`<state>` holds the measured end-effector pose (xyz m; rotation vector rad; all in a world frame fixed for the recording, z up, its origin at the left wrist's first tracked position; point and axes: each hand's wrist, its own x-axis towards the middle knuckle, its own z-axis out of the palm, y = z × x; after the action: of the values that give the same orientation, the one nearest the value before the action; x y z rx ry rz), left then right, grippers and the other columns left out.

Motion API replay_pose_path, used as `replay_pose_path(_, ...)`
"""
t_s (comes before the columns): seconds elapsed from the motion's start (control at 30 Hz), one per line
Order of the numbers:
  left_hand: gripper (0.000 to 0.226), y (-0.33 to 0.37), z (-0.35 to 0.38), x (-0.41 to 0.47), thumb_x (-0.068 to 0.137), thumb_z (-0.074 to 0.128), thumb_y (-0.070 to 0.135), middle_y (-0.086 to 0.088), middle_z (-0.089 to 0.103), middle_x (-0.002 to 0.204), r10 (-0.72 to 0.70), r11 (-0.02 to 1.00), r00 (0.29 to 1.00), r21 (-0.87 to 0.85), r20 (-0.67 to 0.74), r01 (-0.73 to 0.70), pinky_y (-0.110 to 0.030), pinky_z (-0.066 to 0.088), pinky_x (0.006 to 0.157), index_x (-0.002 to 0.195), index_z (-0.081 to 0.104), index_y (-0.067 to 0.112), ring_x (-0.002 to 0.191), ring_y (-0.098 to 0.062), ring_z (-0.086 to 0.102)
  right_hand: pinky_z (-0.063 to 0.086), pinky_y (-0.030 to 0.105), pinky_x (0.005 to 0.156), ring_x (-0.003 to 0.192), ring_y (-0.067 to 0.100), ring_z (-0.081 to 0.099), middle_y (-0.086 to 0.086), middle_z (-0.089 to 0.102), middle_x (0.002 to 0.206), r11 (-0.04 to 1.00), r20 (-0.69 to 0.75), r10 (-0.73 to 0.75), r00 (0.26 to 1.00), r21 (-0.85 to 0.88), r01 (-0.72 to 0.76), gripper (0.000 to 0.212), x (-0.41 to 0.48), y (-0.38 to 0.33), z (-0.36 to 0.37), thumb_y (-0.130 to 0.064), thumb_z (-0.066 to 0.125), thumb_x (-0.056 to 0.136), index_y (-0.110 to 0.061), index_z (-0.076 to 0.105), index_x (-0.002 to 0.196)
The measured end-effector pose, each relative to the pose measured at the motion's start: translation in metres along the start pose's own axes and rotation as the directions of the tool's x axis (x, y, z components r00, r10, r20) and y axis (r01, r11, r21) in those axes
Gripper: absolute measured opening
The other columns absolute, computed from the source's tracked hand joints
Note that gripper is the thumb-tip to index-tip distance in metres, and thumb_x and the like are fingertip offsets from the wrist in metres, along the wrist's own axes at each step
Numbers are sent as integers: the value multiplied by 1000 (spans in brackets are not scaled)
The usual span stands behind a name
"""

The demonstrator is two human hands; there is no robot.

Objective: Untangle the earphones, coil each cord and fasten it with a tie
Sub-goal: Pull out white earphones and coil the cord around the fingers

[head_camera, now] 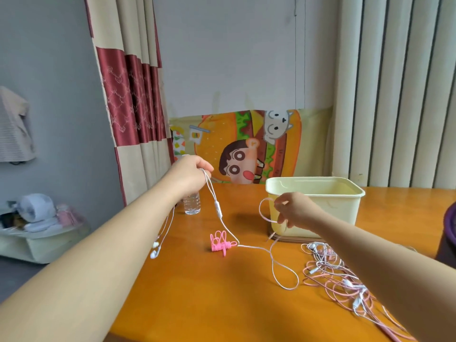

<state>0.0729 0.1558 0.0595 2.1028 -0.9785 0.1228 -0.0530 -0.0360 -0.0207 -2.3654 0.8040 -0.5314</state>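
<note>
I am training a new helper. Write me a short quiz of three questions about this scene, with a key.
1. True or false: the left hand holds a white earphone cord raised above the table.
2. Where do the pink ties lie? A) in the cream bin B) on the table C) in the right hand
3. Fill in: the tangled pile of earphones lies beside the ____ forearm.
Key: 1 true; 2 B; 3 right.

Left hand [193, 172] raised, pinching thin white earphone cord [218, 211]. Right hand [294, 213] pinches pale cord loop [260, 209]. Pink looped ties [222, 244] on orange wooden table [197, 292]. Tangled pink-white earphones [345, 282] at right.
</note>
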Motion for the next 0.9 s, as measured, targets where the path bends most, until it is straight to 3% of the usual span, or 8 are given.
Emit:
replay_pose_path(0.07,14,-2,0,0,94,52,12,-1,57,123,-4,1000,1000,10,6,4,-25,39,82,100,62,21,106,-17,55,47,30,85,102,26,63,14,58,127,989,61,-20,998,-148,28,44,-1,-7,5,-25,51,96,-8,45,136)
replay_pose_path(0.13,15,-3,0,0,94,51,12,1,57,114,-4,1000,1000,22,11,4,-25,39,82,101,61,21,103,-16,54,39,31,100,124,24,50,9,50,139,981,46,-143,989,-123,148,50,-7,-23,9,-35,53,95,-12,43,138)
replay_pose_path(0.27,16,-2,8,2,91,51,10,0,57,101,-8,999,1000,34,19,8,-24,40,75,96,62,22,90,-16,55,42,37,103,116,18,58,2,67,115,841,412,-298,861,539,33,44,-35,-70,12,-58,46,87,-26,56,114)
replay_pose_path(0.37,18,-2,11,1,90,51,9,1,57,96,-12,999,1000,32,29,11,-25,40,71,94,63,23,85,-15,54,47,31,93,91,16,65,3,68,83,793,505,-397,767,609,9,42,-44,-83,19,-47,52,89,-14,59,113)
replay_pose_path(0.5,11,-8,8,-1,92,54,17,4,59,94,1,1000,999,28,54,-2,-27,44,74,92,63,25,88,-15,57,35,20,53,50,10,28,-3,25,55,651,361,-415,835,759,-5,25,-40,-80,9,-25,46,99,-11,61,86)
replay_pose_path(0.63,18,-20,-1,-11,92,58,28,5,47,68,-10,968,883,-217,470,127,-23,37,60,101,65,14,56,-8,38,24,21,48,43,8,21,-8,23,49,548,157,-304,940,836,38,30,-25,-70,-17,-26,40,102,-12,59,84)
replay_pose_path(0.73,16,-25,-1,-19,87,56,27,7,47,62,88,813,796,-505,599,290,-18,36,53,87,61,12,46,-3,29,25,20,46,45,9,22,-9,30,49,605,51,-184,982,793,72,31,-13,-57,-28,-27,39,102,-14,60,83)
replay_pose_path(0.9,17,-30,-2,-23,88,49,26,6,42,58,201,512,803,-759,562,403,-19,42,51,80,58,13,44,-4,31,31,21,53,50,10,28,-2,36,60,723,-38,11,999,691,18,33,-1,-29,-25,-27,41,101,-13,64,82)
